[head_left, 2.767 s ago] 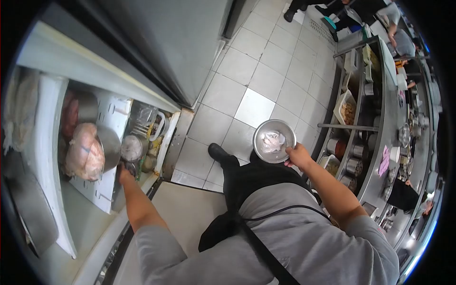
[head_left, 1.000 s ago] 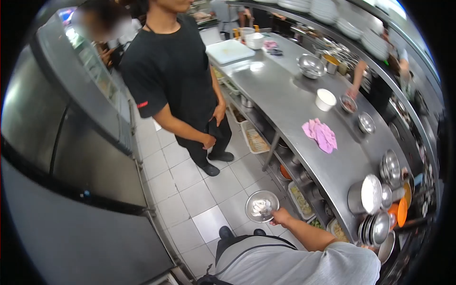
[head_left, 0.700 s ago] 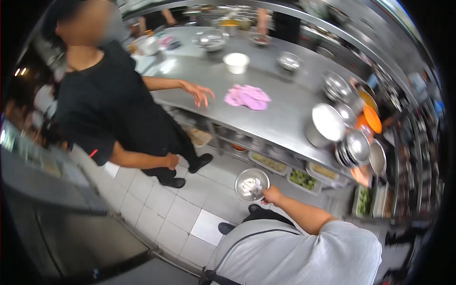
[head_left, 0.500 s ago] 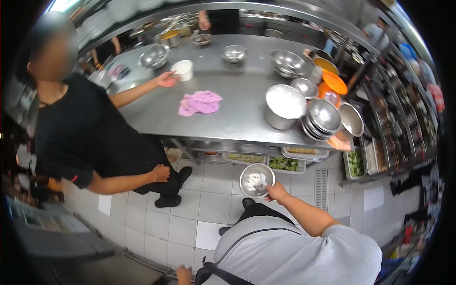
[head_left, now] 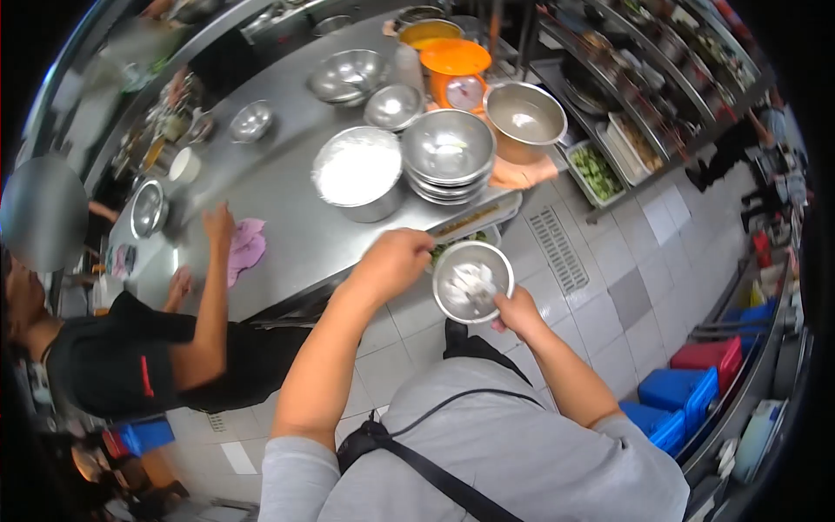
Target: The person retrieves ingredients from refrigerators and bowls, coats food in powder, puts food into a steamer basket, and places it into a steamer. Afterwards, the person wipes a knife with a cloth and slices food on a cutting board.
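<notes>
On the bowl (head_left: 474,281) at four o'clock, the right hand (head_left: 519,313) is clamping; the left hand (head_left: 394,264) is newly nearing ten, grip unclear.

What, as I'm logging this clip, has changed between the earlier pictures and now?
The view has turned from the fridge to the steel table. The left hand, first inside the fridge, is raised near the metal bowl; whether it holds anything is unclear. Unchanged: the right hand keeps its grip on the bowl, white pieces inside, and the pink cloth lies on the table.
</notes>
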`<move>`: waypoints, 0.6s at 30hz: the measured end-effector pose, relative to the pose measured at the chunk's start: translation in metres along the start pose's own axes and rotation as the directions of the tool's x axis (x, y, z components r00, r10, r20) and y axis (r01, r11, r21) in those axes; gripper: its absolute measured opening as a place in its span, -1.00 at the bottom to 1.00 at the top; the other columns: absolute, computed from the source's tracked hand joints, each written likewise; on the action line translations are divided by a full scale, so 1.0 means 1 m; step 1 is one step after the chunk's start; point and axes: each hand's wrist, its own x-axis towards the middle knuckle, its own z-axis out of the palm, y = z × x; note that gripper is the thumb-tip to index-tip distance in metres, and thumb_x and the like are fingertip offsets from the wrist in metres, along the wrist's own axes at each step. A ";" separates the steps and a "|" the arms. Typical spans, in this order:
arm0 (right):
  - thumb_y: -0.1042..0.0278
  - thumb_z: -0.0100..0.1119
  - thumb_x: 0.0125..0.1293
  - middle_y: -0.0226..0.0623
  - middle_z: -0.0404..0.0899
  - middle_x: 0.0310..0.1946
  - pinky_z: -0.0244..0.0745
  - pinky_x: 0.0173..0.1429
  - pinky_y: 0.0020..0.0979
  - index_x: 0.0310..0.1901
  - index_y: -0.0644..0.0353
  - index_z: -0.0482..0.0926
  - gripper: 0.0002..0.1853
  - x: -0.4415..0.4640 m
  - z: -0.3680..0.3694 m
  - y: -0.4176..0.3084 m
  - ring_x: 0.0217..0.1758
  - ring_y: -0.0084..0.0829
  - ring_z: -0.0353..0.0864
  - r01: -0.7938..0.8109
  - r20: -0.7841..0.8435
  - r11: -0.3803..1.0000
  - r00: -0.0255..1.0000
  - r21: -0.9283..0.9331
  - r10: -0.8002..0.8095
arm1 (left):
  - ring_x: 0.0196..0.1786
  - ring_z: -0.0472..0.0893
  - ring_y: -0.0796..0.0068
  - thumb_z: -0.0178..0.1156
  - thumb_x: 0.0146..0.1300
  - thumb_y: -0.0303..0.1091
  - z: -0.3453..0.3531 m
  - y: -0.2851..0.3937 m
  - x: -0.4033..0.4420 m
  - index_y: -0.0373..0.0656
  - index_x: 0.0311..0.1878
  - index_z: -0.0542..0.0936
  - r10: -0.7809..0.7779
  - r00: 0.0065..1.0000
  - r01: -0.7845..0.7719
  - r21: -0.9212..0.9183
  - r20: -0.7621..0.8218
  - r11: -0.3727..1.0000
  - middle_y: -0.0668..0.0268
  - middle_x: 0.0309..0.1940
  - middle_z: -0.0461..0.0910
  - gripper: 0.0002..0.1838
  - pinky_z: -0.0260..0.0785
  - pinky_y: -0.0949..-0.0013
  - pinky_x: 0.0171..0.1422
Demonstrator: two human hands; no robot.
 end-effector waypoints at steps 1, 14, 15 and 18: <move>0.44 -0.01 0.39 -0.06 0.65 -0.47 0.53 -0.64 -0.36 0.14 0.55 0.47 -0.61 0.010 0.000 -0.009 -0.64 -0.38 0.64 0.018 0.034 0.999 0.999 -0.026 -0.017 | 0.20 0.62 0.03 0.34 0.27 -0.38 0.021 0.001 0.012 -0.15 0.24 0.63 0.136 0.989 -0.139 0.048 0.057 0.989 -0.02 0.18 0.62 -0.55 0.47 0.10 0.32; 0.37 0.01 0.42 -0.10 0.68 -0.42 0.59 -0.58 -0.34 0.09 0.48 0.55 -0.64 0.052 0.046 -0.075 -0.58 -0.35 0.71 0.001 0.194 0.999 0.981 -0.054 0.010 | 0.06 0.66 -0.09 0.48 -0.04 -0.47 0.085 -0.067 0.068 -0.05 0.10 0.71 0.150 0.976 -0.185 0.231 0.161 0.955 0.00 0.01 0.63 -0.48 0.53 0.03 0.19; 0.36 0.01 0.42 -0.09 0.68 -0.43 0.59 -0.58 -0.34 0.08 0.48 0.55 -0.64 0.055 0.049 -0.082 -0.58 -0.35 0.70 0.005 0.211 0.997 0.977 -0.078 0.012 | 0.07 0.66 -0.08 0.48 -0.05 -0.46 0.077 -0.075 0.073 -0.07 0.06 0.72 0.189 0.971 -0.220 0.233 0.148 0.947 0.00 -0.01 0.64 -0.51 0.53 0.03 0.20; 0.35 0.02 0.42 -0.07 0.68 -0.44 0.61 -0.58 -0.34 0.05 0.50 0.56 -0.65 0.063 0.058 -0.100 -0.58 -0.35 0.71 0.016 0.235 0.996 0.972 -0.083 0.005 | -0.01 0.69 -0.05 0.49 -0.05 -0.45 0.026 -0.076 0.080 -0.19 -0.04 0.74 0.257 0.959 -0.274 0.155 0.121 0.949 -0.02 -0.12 0.72 -0.59 0.55 0.09 0.14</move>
